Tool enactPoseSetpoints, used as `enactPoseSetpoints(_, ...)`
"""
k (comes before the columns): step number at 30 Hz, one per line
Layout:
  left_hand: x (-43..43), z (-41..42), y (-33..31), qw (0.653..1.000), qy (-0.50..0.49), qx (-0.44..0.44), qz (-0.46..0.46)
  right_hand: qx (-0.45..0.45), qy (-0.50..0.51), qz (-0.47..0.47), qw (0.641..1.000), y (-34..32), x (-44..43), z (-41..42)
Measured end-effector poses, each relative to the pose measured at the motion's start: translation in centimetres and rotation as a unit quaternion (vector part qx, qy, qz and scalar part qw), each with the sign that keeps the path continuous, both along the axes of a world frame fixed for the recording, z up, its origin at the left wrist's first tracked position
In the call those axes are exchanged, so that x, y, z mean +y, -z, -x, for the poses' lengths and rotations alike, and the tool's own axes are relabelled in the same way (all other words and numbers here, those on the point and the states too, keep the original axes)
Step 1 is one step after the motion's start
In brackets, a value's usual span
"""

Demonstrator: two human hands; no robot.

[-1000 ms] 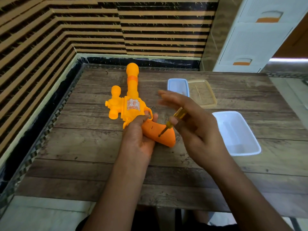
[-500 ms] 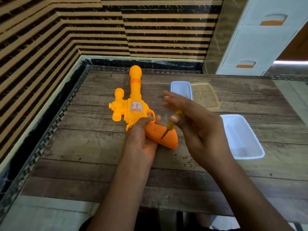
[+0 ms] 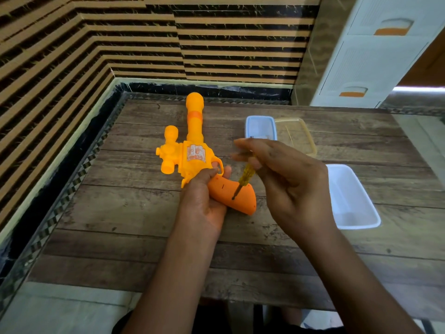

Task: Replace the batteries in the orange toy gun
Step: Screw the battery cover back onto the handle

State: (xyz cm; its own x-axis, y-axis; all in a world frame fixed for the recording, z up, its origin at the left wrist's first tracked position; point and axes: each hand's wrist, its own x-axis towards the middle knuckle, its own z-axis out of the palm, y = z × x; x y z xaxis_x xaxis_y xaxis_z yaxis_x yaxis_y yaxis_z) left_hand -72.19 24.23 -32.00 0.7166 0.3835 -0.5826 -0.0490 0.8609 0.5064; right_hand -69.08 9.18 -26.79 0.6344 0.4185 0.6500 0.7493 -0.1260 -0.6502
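Observation:
The orange toy gun (image 3: 192, 150) lies flat on the wooden table (image 3: 144, 213), barrel pointing away from me, its darker orange grip toward me and to the right. My left hand (image 3: 203, 201) clasps the gun where the grip meets the trigger guard. My right hand (image 3: 286, 184) holds a small screwdriver (image 3: 244, 178) with a yellow handle between thumb and fingers. The screwdriver's tip rests on the side of the grip. No batteries are visible.
A small blue-white tub (image 3: 260, 127) and a yellowish clear lid (image 3: 297, 135) sit at the back right. A larger white tub (image 3: 354, 198) lies right of my right hand. A striped wall borders the table at the left and back; a white drawer unit (image 3: 375, 51) stands behind.
The screwdriver stays on the grip while my right-hand fingers shift slightly around its handle. The gun and left hand hold still; only the camera view has drifted a little.

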Motion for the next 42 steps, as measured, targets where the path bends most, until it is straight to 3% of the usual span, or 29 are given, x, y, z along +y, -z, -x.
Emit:
enactPoseSetpoints(10,-0.2,0.1,-0.7,1.0,0.011,0.002,0.012,-0.077,0.111,0.018,0.991,-0.1,1.1,0.0)
enactPoseSetpoints(17,-0.1,0.0,0.2,1.0,0.015,-0.017,-0.002,0.011,-0.05,-0.004,0.999,-0.4,0.6,-0.3)
enactPoseSetpoints(26,0.2,0.0,0.3,1.0,0.021,-0.003,0.008,-0.037,0.04,-0.006,0.998,-0.1,1.1,-0.5)
enactPoseSetpoints(34,0.0,-0.1,-0.2,1.0,0.029,-0.004,-0.006,0.035,-0.082,-0.004,0.996,-0.2,0.3,-0.3)
enactPoseSetpoints(42,-0.5,0.4,-0.9,0.999,0.042,-0.017,0.001,-0.059,0.025,0.032,0.997,-0.2,1.5,0.3)
